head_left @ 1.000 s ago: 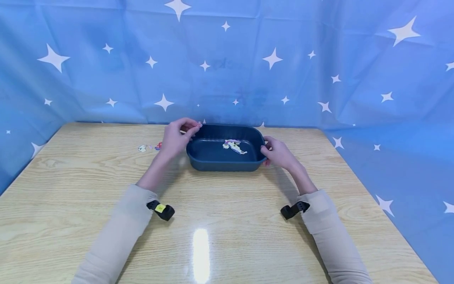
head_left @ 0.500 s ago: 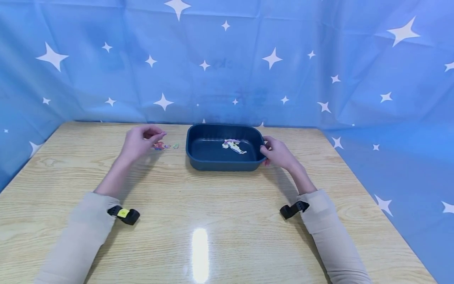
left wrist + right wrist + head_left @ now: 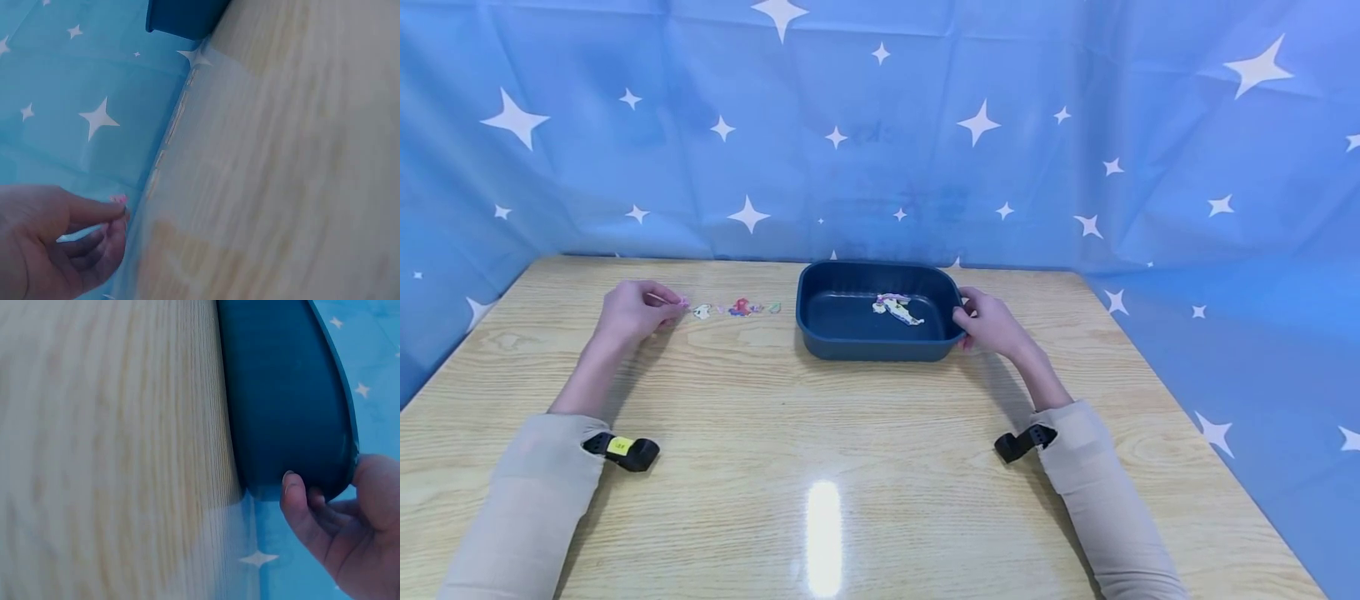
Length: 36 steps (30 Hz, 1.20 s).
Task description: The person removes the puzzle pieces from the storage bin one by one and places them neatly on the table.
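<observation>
My left hand (image 3: 634, 312) pinches a small pink sticker-like piece (image 3: 119, 199) between thumb and forefinger, at the left end of a row on the table. In that row lie a white dark-edged cutout (image 3: 702, 312), a red and blue cutout (image 3: 741, 307) and a pale green one (image 3: 775, 308), with tiny bits between them. My right hand (image 3: 988, 323) grips the right end of a dark blue rectangular bin (image 3: 880, 350), thumb at the rim and fingers beneath on the outer wall. Inside the bin lie white and purple flat cutouts (image 3: 897, 309), partly overlapping.
A wooden table (image 3: 880, 433) bears everything, with a bright light reflection near its front. Behind it hangs a blue curtain (image 3: 880, 167) with white stars, meeting the back edge. Both wrists wear black strapped cameras.
My left hand has moved left from the bin's left rim, along the row of cutouts to its left end, with a pink piece in its fingertips. Right hand and bin have stayed put.
</observation>
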Motion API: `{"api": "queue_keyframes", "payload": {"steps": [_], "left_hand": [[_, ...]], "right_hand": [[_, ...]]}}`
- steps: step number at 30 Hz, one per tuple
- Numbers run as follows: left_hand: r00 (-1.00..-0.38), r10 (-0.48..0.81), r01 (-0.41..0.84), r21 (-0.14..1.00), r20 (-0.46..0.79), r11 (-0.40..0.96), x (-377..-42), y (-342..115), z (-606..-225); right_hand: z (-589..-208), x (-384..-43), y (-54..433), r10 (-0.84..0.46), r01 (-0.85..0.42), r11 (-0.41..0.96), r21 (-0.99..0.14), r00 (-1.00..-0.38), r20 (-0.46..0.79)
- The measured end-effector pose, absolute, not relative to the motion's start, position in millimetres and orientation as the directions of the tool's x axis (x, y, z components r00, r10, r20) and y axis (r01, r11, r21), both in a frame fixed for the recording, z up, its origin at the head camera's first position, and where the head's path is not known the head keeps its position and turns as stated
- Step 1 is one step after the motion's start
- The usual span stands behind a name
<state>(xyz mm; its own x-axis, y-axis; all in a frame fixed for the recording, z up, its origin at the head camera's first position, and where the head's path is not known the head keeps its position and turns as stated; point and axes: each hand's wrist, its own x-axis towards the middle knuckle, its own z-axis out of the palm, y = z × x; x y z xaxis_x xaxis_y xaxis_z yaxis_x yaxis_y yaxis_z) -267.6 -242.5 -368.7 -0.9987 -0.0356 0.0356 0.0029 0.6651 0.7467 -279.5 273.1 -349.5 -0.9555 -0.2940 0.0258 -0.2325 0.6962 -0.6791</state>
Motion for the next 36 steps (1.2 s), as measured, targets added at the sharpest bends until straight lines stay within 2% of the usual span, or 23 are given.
{"api": "queue_keyframes", "payload": {"steps": [7,19,26,36], "left_hand": [[-0.998,-0.064,-0.039,0.743,0.005,0.669,-269.0,-246.2,-374.5],[-0.997,-0.073,-0.042,0.74,0.01,0.671,-267.6,-243.5,-371.0],[-0.994,-0.057,0.029,0.728,0.093,0.684,-266.2,-229.4,-358.2],[-0.978,0.044,0.192,0.803,0.203,0.565,-262.6,-190.3,-343.0]], "right_hand": [[-350.1,-279.7,273.2,-0.292,-0.23,0.699,-0.677,-0.956,0.024],[-349.3,-279.1,273.4,-0.303,-0.241,0.698,-0.674,-0.953,0.028],[-350.8,-280.5,274.1,-0.301,-0.238,0.696,-0.677,-0.953,0.026],[-349.7,-278.9,273.0,-0.303,-0.238,0.688,-0.686,-0.953,0.026]]}}
